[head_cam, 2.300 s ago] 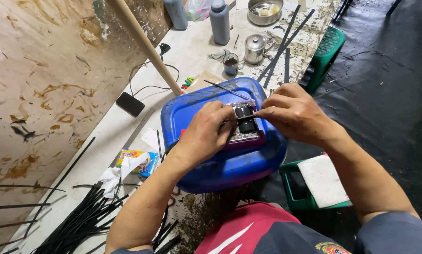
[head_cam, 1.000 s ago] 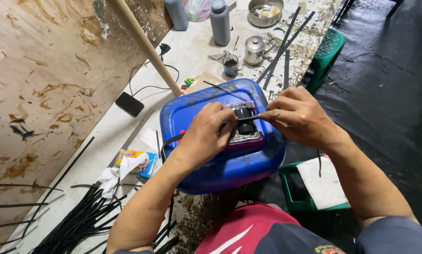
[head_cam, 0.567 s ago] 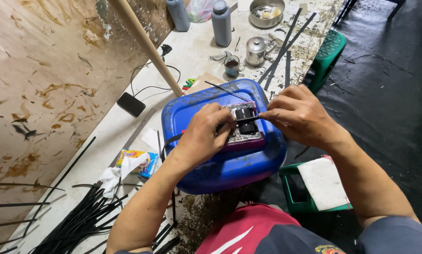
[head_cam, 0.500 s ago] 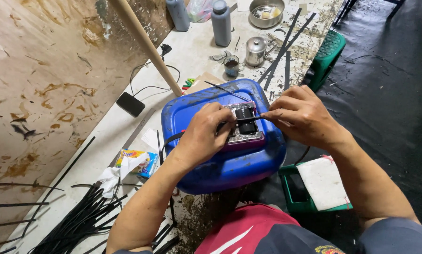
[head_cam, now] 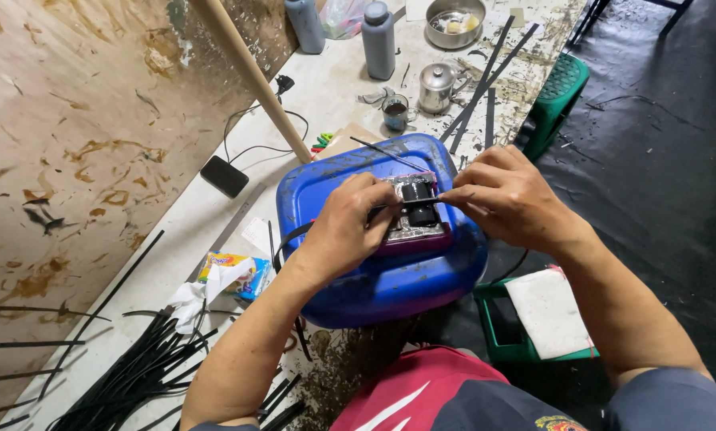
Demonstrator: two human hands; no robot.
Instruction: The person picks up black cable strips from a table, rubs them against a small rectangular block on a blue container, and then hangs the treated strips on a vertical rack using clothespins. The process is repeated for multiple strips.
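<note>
Both of your hands meet over a small metal block [head_cam: 412, 223] that rests on the flat side of a blue plastic jerrycan [head_cam: 374, 271], held in front of your lap beside the worktop [head_cam: 338, 76]. Your left hand [head_cam: 344, 233] presses down on the block's near end, its fingers curled and clenched over the edge. Your right hand [head_cam: 508, 195] pinches a thin black strip [head_cam: 406, 204] between thumb and forefinger and holds it across a black roller-like part [head_cam: 419, 203] on top of the block.

Progress, judged from the layout: the strip already lies in place across the block, so feeding seems begun; whether its end has passed fully through cannot be told, since your fingers cover that side. A large bundle of black strips [head_cam: 126, 375] lies at the worktop's near end, and several long ones [head_cam: 486, 68] lie farther off, which suggests much material is left. Two grey bottles [head_cam: 378, 40], a small metal teapot [head_cam: 435, 86] and a steel bowl [head_cam: 454, 20] stand at the far end, untouched.
</note>
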